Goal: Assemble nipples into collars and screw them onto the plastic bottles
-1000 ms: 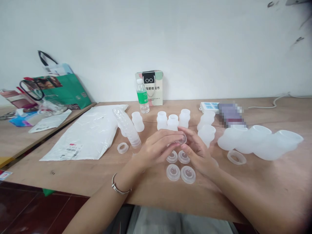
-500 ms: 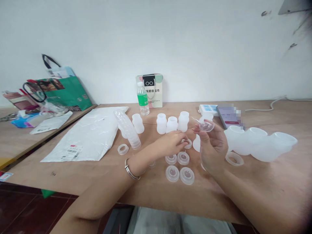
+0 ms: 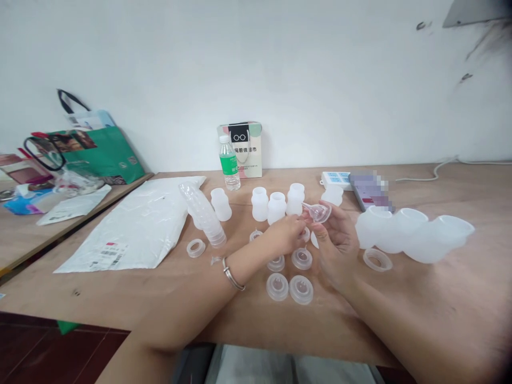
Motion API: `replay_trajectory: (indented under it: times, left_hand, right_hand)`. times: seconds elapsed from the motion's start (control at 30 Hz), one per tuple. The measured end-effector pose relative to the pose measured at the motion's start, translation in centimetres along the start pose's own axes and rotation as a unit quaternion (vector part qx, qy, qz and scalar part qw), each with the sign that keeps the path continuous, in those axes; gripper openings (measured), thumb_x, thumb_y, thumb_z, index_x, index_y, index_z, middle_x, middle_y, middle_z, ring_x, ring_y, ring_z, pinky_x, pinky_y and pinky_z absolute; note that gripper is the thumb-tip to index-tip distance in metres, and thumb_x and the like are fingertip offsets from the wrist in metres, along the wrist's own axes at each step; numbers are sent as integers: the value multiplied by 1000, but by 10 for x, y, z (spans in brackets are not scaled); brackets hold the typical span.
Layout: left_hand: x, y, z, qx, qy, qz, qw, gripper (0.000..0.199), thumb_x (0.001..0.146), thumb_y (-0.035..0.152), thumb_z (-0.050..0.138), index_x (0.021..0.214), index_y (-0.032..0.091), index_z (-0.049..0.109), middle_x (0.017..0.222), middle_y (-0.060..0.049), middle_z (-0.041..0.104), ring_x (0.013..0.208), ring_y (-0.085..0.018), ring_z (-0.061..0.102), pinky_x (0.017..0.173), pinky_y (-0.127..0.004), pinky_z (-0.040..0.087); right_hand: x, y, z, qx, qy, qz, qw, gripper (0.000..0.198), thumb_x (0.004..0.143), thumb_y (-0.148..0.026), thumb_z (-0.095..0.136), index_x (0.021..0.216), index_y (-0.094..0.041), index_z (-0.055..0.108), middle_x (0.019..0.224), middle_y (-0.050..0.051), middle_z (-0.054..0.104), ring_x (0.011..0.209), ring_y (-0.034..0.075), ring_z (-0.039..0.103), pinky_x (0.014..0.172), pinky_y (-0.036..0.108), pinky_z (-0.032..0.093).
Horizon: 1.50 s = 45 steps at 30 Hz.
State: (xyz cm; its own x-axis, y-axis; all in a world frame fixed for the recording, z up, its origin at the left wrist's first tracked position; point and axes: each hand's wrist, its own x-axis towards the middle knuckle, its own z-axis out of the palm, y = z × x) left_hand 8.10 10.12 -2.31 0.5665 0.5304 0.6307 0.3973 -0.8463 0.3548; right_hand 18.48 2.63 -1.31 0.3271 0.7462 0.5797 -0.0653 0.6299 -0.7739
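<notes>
My right hand (image 3: 340, 240) holds a clear silicone teat (image 3: 320, 213) between thumb and fingers, its narrow tip pointing left. The closed fingers of my left hand (image 3: 288, 232) meet that tip and appear to pinch it. Under and in front of my hands, several translucent collar rings with teats in them (image 3: 301, 289) lie in rows. One ring (image 3: 305, 234) is partly covered by my left fingers. Frosted white bottles (image 3: 277, 208) stand just behind, and another is partly hidden behind my right hand.
At right are several frosted bottles (image 3: 428, 240) and a loose ring (image 3: 377, 260). A phone (image 3: 370, 192) leans by a power strip (image 3: 336, 180). Left lie a stack of clear cups (image 3: 204, 216), another ring (image 3: 196, 248) and a white mailer (image 3: 136, 224). A water bottle (image 3: 229, 164) stands behind.
My left hand has risen from the ring on the table to the teat's tip. My right hand has moved slightly left and down with the teat. The view has shifted a little right.
</notes>
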Motion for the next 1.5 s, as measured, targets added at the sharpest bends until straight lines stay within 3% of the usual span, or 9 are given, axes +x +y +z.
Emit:
replay_trajectory:
  times: [0.1, 0.17, 0.3, 0.4, 0.53, 0.8, 1.07, 1.2, 1.5]
  left_hand:
    - [1, 14, -39, 36, -54, -44, 997, 12, 80, 24, 61, 72, 16, 59, 80, -5, 64, 70, -18, 61, 62, -31, 51]
    - [-1, 20, -68, 29, -41, -76, 996, 12, 85, 29, 58, 81, 17, 59, 88, -5, 65, 79, -17, 61, 71, -32, 51]
    - [-15, 20, -98, -19, 150, -25, 988, 15, 86, 27, 57, 98, 18, 55, 101, -7, 64, 91, -16, 62, 76, -30, 51]
    - [-32, 14, -94, 18, 210, 92, 973, 30, 82, 23, 62, 110, 17, 51, 104, -10, 63, 97, -19, 61, 80, -34, 51]
    - [-48, 10, -81, 51, 164, 179, 969, 45, 78, 28, 68, 116, 16, 48, 102, -12, 65, 97, -21, 62, 81, -35, 53]
    - [-53, 9, -74, 51, 147, 138, 978, 41, 79, 27, 69, 115, 15, 52, 106, -13, 66, 100, -20, 63, 83, -34, 55]
    - [-53, 8, -71, 104, 133, 162, 972, 33, 80, 23, 68, 110, 14, 57, 112, -16, 65, 100, -21, 64, 81, -34, 57]
    - [-54, 15, -74, 86, 134, 128, 979, 22, 83, 22, 65, 102, 15, 61, 110, -15, 66, 100, -20, 64, 81, -35, 56]
    - [-51, 24, -77, -21, 159, 78, 984, 13, 85, 9, 58, 94, 15, 65, 101, -10, 66, 95, -16, 64, 82, -31, 55]
  right_hand:
    - [0, 2, 1, 9, 4, -26, 1000, 32, 82, -29, 66, 114, -27, 58, 103, 4, 67, 91, 19, 66, 80, 39, 56]
    - [0, 2, 2, 25, 0, -42, 999, 31, 84, -29, 63, 114, -27, 56, 100, 3, 66, 88, 17, 66, 81, 38, 56]
    - [-4, 1, 6, 18, -45, -21, 999, 25, 88, -30, 58, 112, -28, 53, 93, 1, 65, 85, 16, 66, 79, 35, 56]
    - [-10, 1, 9, 7, -96, 14, 995, 23, 89, -33, 57, 110, -27, 54, 91, 2, 65, 83, 15, 65, 75, 32, 55]
    - [-18, 5, 12, 24, -154, 22, 988, 24, 88, -34, 59, 110, -29, 55, 93, 1, 67, 83, 14, 65, 72, 28, 55]
    - [-17, 5, 9, -26, -192, 96, 976, 29, 91, -42, 52, 113, -27, 63, 104, 2, 70, 104, 21, 63, 87, 34, 52]
    - [-20, 4, 10, -50, -211, 132, 967, 34, 93, -45, 44, 109, -25, 67, 100, 2, 71, 92, 20, 65, 83, 32, 52]
    - [-20, 2, 10, -51, -229, 140, 962, 33, 92, -43, 47, 113, -26, 65, 99, 2, 71, 94, 20, 65, 84, 33, 52]
    - [-9, -2, 13, 97, -232, 180, 951, 39, 81, -33, 66, 119, -30, 56, 116, 3, 67, 107, 18, 63, 90, 33, 52]
